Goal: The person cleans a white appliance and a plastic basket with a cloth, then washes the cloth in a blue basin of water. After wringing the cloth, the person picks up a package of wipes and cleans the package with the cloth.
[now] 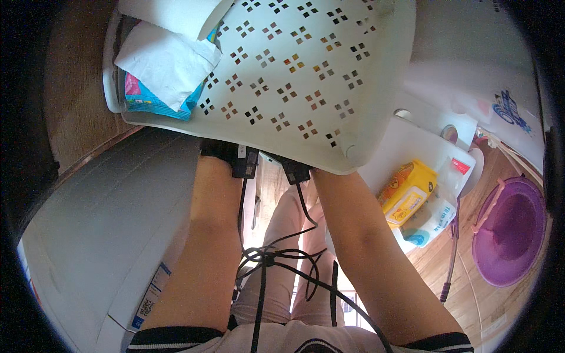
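A white plastic basket (287,110) with diamond-shaped holes fills the top middle of the view, over both my forearms. Its rim and wall hide both my hands, so neither hand nor its grip shows. Black wrist devices (245,163) with cables sit just below the basket's near edge. In the basket's left end lies a blue and pink plastic packet (154,108). A crumpled white tissue (170,64) rests on that packet. Another white piece (172,15), perhaps paper, overlaps them at the top. Small patches of colour show through the holes.
At right, a white surface (375,154) carries a yellow wipes packet (408,192) and a clear printed packet (432,220). A purple basin (507,234) stands on the wood-look floor (468,273). A grey-white appliance-like panel (106,212) is at left. Black cables (265,260) hang before my legs.
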Action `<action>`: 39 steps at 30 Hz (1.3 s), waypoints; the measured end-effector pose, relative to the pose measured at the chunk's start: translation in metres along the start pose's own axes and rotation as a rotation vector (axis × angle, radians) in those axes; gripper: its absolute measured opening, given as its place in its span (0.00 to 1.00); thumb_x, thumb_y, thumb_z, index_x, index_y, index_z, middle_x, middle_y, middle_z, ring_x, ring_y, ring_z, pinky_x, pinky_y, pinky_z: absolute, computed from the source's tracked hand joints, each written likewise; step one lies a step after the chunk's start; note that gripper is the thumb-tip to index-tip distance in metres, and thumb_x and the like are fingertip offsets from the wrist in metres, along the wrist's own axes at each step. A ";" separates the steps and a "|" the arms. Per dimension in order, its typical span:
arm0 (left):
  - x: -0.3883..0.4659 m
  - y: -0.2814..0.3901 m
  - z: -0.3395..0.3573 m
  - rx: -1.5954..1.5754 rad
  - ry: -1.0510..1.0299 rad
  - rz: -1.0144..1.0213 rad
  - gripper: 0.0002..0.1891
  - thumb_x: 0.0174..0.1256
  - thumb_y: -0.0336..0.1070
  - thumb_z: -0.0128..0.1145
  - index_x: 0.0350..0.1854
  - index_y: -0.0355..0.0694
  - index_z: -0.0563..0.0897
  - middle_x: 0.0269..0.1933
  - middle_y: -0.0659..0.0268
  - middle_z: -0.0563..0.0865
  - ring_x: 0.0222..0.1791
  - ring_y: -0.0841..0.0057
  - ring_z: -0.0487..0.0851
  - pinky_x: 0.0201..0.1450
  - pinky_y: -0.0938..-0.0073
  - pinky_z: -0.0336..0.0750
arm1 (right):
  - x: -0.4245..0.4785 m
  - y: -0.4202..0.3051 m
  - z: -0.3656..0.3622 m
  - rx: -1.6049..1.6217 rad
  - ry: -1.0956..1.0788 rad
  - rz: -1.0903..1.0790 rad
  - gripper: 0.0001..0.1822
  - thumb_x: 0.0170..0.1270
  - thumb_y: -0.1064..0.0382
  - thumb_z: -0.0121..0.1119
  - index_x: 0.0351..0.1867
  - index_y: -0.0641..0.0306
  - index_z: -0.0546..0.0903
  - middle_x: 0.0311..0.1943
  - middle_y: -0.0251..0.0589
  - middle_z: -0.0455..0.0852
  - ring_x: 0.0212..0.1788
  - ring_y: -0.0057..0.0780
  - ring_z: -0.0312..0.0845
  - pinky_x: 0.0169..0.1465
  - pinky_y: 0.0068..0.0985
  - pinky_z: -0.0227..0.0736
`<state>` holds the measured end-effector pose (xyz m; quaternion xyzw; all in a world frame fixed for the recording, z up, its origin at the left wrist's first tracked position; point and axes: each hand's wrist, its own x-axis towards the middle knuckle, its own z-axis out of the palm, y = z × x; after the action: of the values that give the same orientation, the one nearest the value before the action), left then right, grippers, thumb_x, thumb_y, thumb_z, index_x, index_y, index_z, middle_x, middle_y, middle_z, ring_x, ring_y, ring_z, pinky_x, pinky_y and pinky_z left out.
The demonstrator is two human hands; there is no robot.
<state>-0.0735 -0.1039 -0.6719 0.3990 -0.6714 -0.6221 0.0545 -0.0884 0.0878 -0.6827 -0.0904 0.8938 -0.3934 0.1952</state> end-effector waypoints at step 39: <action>-0.106 0.070 0.004 -0.307 -0.002 -0.023 0.29 0.58 0.38 0.65 0.61 0.39 0.70 0.54 0.63 0.79 0.53 0.74 0.78 0.53 0.71 0.72 | -0.081 -0.064 -0.044 0.726 0.221 0.525 0.30 0.43 0.55 0.66 0.50 0.64 0.73 0.46 0.52 0.80 0.51 0.48 0.77 0.53 0.38 0.72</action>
<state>-0.0370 -0.0427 -0.5666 0.3932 -0.5639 -0.7183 0.1073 -0.0332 0.0995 -0.5862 0.2557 0.7062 -0.6256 0.2108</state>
